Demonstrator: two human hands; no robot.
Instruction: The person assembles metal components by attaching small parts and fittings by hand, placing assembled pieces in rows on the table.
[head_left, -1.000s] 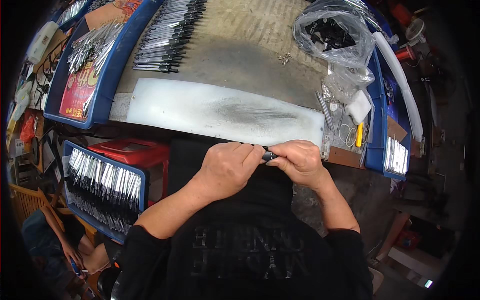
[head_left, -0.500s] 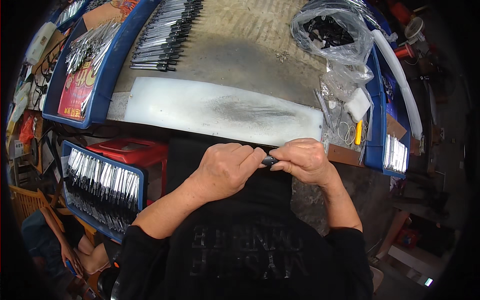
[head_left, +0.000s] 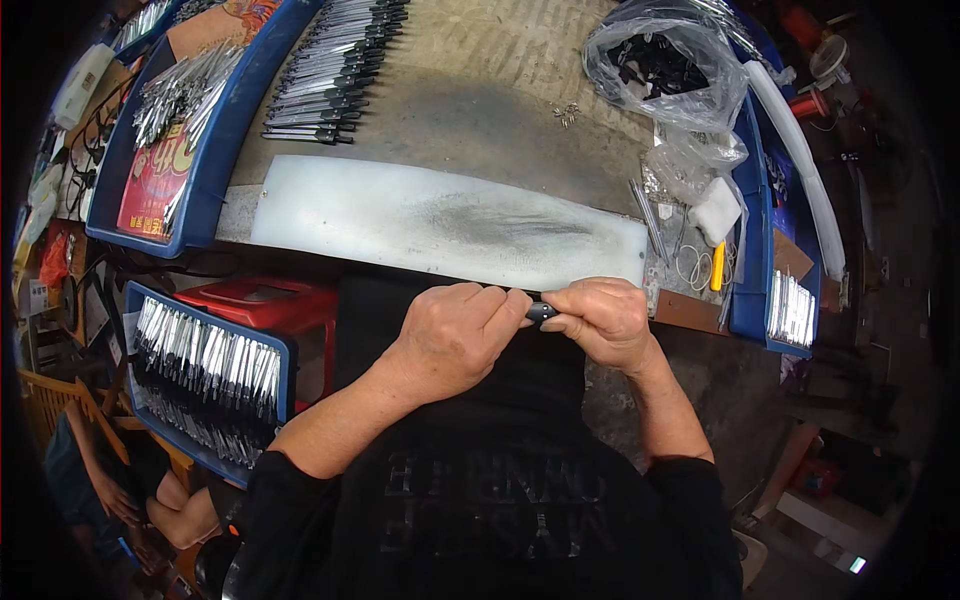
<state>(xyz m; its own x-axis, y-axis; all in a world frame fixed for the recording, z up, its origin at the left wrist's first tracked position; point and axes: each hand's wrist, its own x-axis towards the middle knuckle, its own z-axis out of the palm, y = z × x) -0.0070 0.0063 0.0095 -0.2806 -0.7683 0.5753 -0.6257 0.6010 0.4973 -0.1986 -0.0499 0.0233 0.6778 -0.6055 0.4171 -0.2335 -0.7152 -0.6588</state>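
Note:
At the near edge of the worktable, a small black rounded piece (head_left: 541,311) with pale dots is pinched between my two hands. My left hand (head_left: 450,335) grips its left side, with thumb and fingers pressed together. On the other side, my right hand (head_left: 605,318) closes thumb and forefinger over its right end. The fingers cover most of the piece, so its full length is hidden. Just beyond both hands lies a long white board (head_left: 340,208) with dark smudges in its middle and right part.
Slim silver-and-black pen-like sticks (head_left: 330,75) lie in a row at the back left. Blue trays of similar sticks stand left (head_left: 205,225) and lower left (head_left: 287,390). At right are a clear bag of black parts (head_left: 655,65) and a yellow-handled tool (head_left: 717,265). Another person sits lower left.
My hands stay together at nearly the same spot, the right fingers shifting slightly on the black piece. The seated person's hand at lower left has moved.

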